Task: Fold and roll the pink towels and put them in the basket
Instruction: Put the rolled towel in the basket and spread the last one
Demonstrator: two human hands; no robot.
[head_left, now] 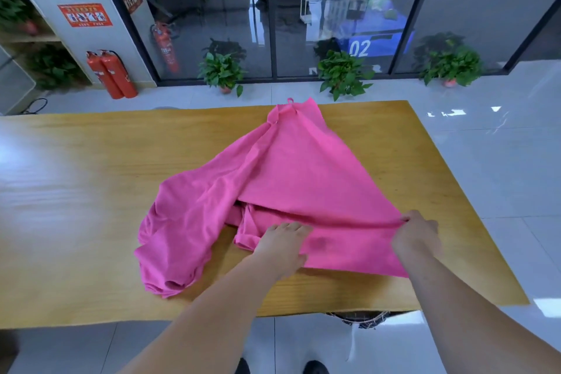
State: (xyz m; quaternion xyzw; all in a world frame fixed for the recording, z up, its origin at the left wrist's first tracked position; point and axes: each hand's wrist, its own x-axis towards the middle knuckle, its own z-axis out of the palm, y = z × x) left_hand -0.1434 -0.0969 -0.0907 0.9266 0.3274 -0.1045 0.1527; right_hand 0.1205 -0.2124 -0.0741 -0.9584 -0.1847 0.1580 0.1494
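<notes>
A large pink towel (291,167) lies crumpled and half spread on the wooden table (91,222), its far corner with a small loop reaching the table's back edge. My right hand (417,235) pinches the towel's near right edge and holds it lifted and taut. My left hand (283,244) rests on the cloth near the front, its fingertips hidden in the folds. A bunched part of the towel hangs toward the front left. Under the table's near edge a dark basket (364,317) shows only its rim.
The table's near edge runs just in front of me, with glossy white floor tiles all round. Potted plants (223,73) stand by the glass wall beyond the table. Red fire extinguishers (112,74) stand at the far left. My shoes show at the bottom.
</notes>
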